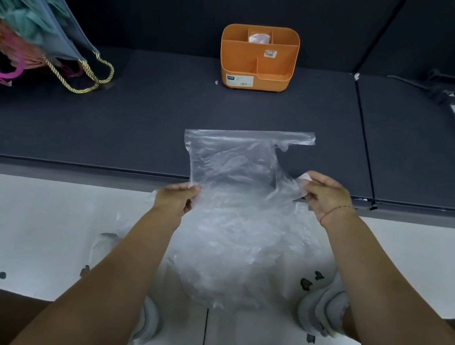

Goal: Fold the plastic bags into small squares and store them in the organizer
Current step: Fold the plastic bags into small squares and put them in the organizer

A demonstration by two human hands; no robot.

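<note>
In the head view, the orange organizer (pixel 257 58) stands at the back of the dark shelf (pixel 108 129). Its rear middle compartment holds a small whitish bundle (pixel 258 39), which we take for one bag already folded and stored; the front compartments look bare.

Nearer to us than the organizer, a clear plastic bag (pixel 229 169) lies spread and crumpled. Its far half is on the shelf, and its near half hangs over the front edge towards the floor. The left hand (pixel 176 198) pinches the bag's left edge, and the right hand (pixel 325 196) pinches a handle loop on its right side, the two hands well apart.

We see no fold in it yet, so we judge this bag at the flattening stage, with all its folding and its storing left. To the left of the organizer lie coloured gift bags (pixel 29 21).
</note>
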